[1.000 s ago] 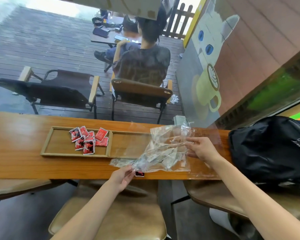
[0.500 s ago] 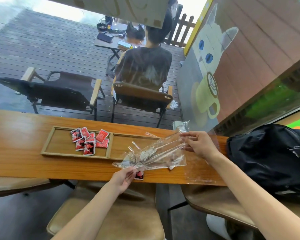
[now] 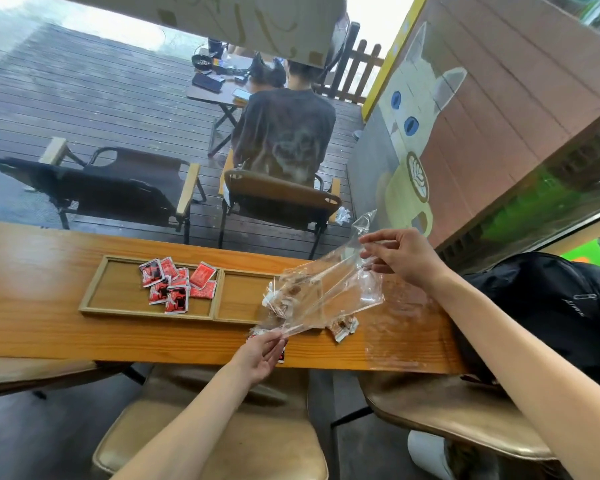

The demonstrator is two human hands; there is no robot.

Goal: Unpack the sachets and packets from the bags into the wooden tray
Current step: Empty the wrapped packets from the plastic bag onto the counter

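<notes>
Right hand (image 3: pixel 404 255) has raised the pinched clear bag (image 3: pixel 329 289) higher at centre frame, left hand (image 3: pixel 262 355) pinching its lower corner, brown sachets (image 3: pixel 343 328) now spilled onto the desk (image 3: pixel 49 334) beside the wooden tray (image 3: pixel 94 289).

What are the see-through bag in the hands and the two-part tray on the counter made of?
The crinkly see-through bag looks like thin glossy plastic film: the counter shows through it and it creases and glints. The shallow two-compartment tray looks like light wood with a matte finish: grain lines show, though a wood-look laminate cannot be ruled out.
</notes>
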